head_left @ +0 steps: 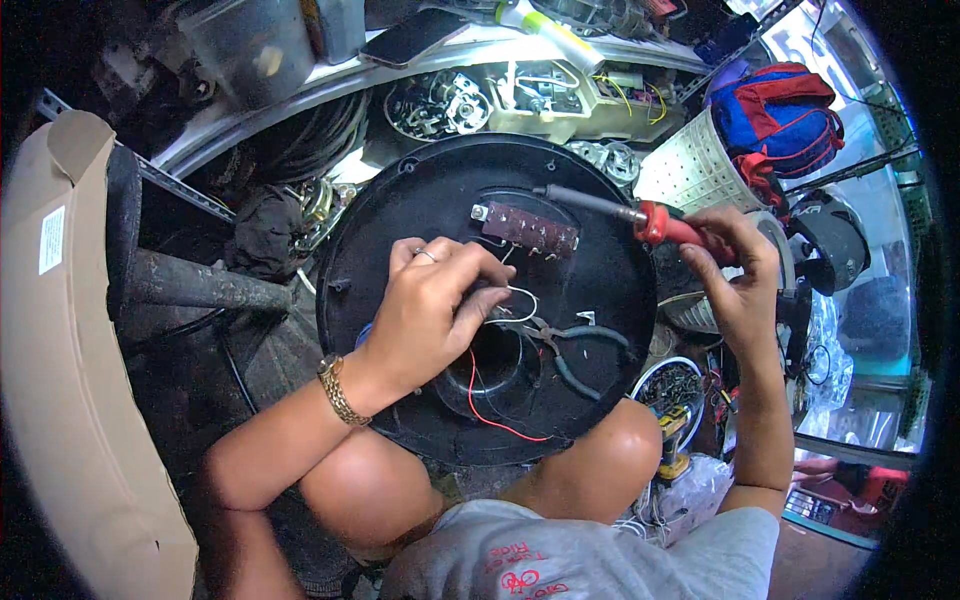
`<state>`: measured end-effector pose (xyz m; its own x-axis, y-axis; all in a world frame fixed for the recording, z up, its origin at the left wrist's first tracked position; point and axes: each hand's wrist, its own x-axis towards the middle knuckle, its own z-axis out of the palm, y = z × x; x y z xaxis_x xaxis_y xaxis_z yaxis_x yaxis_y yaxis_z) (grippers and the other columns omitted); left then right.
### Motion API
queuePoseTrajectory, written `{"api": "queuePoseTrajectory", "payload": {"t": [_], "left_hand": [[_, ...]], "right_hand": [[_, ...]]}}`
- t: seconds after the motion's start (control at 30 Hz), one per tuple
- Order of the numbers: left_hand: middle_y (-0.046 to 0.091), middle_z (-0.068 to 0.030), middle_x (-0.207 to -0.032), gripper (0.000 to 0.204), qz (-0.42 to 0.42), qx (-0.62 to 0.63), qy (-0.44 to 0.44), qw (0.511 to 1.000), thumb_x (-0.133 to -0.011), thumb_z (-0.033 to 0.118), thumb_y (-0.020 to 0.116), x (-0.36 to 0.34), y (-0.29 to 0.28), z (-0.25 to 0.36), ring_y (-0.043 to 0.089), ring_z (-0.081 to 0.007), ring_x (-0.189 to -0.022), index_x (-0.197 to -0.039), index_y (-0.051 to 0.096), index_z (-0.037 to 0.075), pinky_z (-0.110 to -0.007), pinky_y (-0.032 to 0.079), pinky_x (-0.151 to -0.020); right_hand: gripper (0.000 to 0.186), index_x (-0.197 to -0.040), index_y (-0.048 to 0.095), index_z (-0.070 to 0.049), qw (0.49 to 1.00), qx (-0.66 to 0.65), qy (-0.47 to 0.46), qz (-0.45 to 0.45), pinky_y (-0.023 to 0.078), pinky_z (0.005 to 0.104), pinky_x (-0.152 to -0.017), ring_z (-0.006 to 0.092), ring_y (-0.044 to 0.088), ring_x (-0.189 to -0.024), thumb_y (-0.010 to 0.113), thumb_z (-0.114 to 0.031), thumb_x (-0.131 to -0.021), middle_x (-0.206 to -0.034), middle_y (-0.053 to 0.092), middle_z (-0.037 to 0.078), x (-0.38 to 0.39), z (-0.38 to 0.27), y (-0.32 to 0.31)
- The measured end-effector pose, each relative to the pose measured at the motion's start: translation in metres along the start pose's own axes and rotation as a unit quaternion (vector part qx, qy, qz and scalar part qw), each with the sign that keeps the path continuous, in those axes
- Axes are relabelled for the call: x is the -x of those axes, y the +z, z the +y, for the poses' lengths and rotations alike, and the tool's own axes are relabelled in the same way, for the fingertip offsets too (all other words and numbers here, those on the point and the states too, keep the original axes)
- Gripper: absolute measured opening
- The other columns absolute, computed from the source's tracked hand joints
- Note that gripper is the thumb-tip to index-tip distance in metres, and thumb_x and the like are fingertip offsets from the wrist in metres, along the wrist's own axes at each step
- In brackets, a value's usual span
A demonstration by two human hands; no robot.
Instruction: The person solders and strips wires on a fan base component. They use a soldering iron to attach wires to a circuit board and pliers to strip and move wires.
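Note:
In my right hand (738,268) is a soldering iron (665,224), gripped by its red handle, its grey tip pointing left over a round black plastic housing (400,215). My left hand (440,300) pinches a thin pale wire (522,306) that loops out beyond its fingertips. Just past those fingers, a dark reddish-brown block (525,230) with metal tabs along its edge lies in the housing. The iron's tip is above and apart from this block. Pliers (572,350) with dark handles rest to the right of the wire loop. A red wire (490,415) curves across the housing's near part.
The housing lies across my knees. Behind it are metal parts (440,105) and a flashlight (548,32). A white perforated basket (695,165) and a blue-red bag (775,120) stand at right. A cardboard sheet (85,400) lines the left; a yellow power tool (676,430) sits near my right knee.

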<state>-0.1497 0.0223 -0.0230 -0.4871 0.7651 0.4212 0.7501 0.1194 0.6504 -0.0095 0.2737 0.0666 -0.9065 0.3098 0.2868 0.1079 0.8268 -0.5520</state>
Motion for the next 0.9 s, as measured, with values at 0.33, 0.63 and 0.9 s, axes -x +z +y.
{"api": "queuePoseTrajectory", "payload": {"t": [0.33,0.63,0.9], "left_hand": [[0.070,-0.0105,-0.089,0.005,0.035,0.139,-0.075,0.987,-0.079,0.003,0.065,-0.002,0.005,-0.001,0.065,-0.0236,-0.082,-0.081,0.060,0.004,-0.035,0.045,-0.080],[0.070,-0.0061,-0.091,0.010,0.021,0.084,0.004,0.996,-0.077,0.004,0.067,0.001,0.005,-0.003,0.064,-0.0216,-0.083,-0.083,0.060,0.007,-0.034,0.040,-0.083],[0.069,-0.0052,-0.090,0.013,0.029,0.064,0.023,0.997,-0.075,0.004,0.069,0.003,0.004,-0.003,0.063,-0.0218,-0.081,-0.085,0.061,0.007,-0.034,0.040,-0.081]], "right_hand": [[0.019,-0.096,0.061,0.000,0.999,-0.031,0.024,0.003,0.041,0.0240,-0.063,0.0098,0.053,-0.071,0.067,-0.010,-0.081,-0.082,0.059,0.003,0.010,-0.003,0.007],[0.057,-0.110,0.048,0.003,0.993,-0.100,0.054,0.007,0.044,0.0288,-0.077,0.0177,0.054,-0.083,0.080,-0.012,-0.065,-0.091,0.056,0.010,-0.018,-0.018,0.075],[0.059,-0.098,0.054,0.002,0.994,-0.052,0.096,0.015,0.047,0.0355,-0.072,0.0254,0.060,-0.080,0.086,-0.025,-0.057,-0.088,0.060,0.017,-0.026,-0.038,0.100]]}}
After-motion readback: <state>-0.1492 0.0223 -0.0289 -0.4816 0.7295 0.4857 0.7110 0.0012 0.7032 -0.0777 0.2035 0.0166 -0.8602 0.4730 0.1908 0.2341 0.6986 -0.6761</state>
